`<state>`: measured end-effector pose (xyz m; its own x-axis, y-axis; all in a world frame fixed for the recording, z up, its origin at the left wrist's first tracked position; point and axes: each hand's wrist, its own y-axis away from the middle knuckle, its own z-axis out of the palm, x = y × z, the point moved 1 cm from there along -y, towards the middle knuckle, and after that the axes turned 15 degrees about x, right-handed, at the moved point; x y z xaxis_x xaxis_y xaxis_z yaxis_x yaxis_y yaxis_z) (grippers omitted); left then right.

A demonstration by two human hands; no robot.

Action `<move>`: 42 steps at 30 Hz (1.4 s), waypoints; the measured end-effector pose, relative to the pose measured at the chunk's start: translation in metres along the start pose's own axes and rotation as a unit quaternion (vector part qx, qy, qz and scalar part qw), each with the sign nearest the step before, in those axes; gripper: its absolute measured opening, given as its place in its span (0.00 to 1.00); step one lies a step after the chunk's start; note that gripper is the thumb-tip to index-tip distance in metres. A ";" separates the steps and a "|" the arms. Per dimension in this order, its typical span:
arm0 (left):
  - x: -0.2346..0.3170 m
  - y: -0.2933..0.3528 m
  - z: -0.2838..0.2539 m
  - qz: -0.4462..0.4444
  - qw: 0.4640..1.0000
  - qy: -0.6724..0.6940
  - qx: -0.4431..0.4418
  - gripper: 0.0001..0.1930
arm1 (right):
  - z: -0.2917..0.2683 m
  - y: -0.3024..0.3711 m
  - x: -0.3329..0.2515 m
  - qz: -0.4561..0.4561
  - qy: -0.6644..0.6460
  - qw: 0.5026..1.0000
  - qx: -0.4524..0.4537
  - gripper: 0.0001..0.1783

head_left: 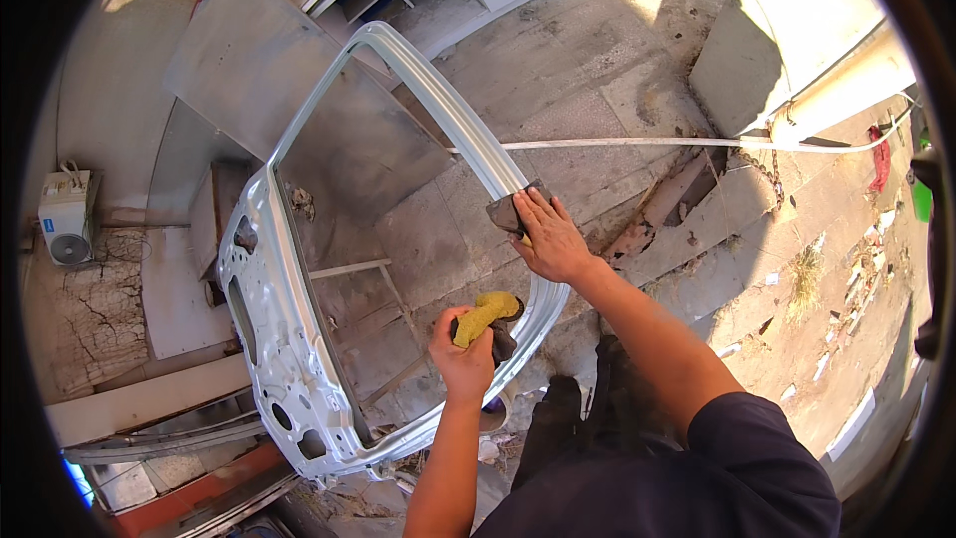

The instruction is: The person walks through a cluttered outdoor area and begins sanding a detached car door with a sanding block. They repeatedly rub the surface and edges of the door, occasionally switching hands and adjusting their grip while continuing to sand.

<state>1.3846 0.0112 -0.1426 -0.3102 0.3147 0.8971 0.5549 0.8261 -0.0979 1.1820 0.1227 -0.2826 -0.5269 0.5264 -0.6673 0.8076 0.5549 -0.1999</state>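
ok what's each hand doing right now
Left hand: closed, holding a yellow cloth-like piece.
Right hand: open, laid over a dark pad on the door frame.

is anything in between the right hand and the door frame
Yes, a dark pad: it lies under the fingers of the right hand, against the side of the silvery door frame. Nothing else visible stands between them there.

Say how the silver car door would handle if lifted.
The silver car door is probably stiff, its metal rails keeping an even curve. It may be light for its size, given the cut-out panel. Its smooth sheen suggests a slippery grip.
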 end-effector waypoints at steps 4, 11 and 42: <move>-0.037 0.020 -0.006 -0.024 0.996 -0.077 -0.048 0.13 | 0.007 -0.044 0.008 0.012 -0.016 1.000 0.023 0.45; -0.085 0.036 -0.029 -0.132 0.979 -0.081 -0.130 0.14 | -0.019 0.131 -0.014 0.000 -0.031 1.000 0.004 0.54; -0.128 0.053 -0.026 -0.202 0.956 -0.083 -0.199 0.20 | -0.054 0.109 -0.017 -0.162 0.079 0.973 -0.145 0.53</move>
<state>1.4742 0.0025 -0.2514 -0.6606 0.1054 0.7433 0.6034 0.6636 0.4422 1.2641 0.2092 -0.2541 -0.7947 0.3731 -0.4788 0.4954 0.8545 -0.1564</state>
